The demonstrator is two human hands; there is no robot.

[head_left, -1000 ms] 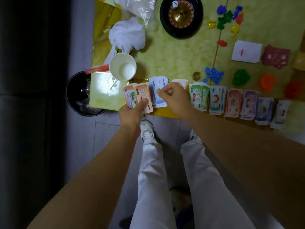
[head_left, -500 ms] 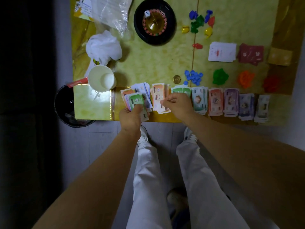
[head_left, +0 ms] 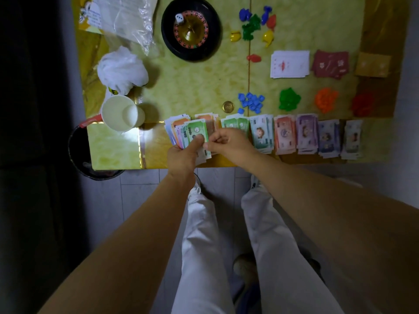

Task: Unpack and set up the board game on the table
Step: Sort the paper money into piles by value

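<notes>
Lower centre of the frame, at the counter's (head_left: 199,87) near edge: the left hand (head_left: 181,155) gripped a fan of play money (head_left: 192,132), thumb pressed on the green note on top. The right hand (head_left: 229,143) sat tight against it, fingers curled and pinching the fan's right edge. To the right ran a row of sorted note stacks (head_left: 306,134) along the counter's edge, green through pink and purple to grey. Above that row lay a gold coin (head_left: 227,106), a cluster of blue pieces (head_left: 251,102), then green (head_left: 289,99), orange (head_left: 326,99) and red heaps (head_left: 362,104). Card piles (head_left: 289,64) sat upper right. The roulette wheel (head_left: 191,28) sat top centre with a white die (head_left: 179,18) in it. A paper cup (head_left: 120,113) stood at left.
</notes>
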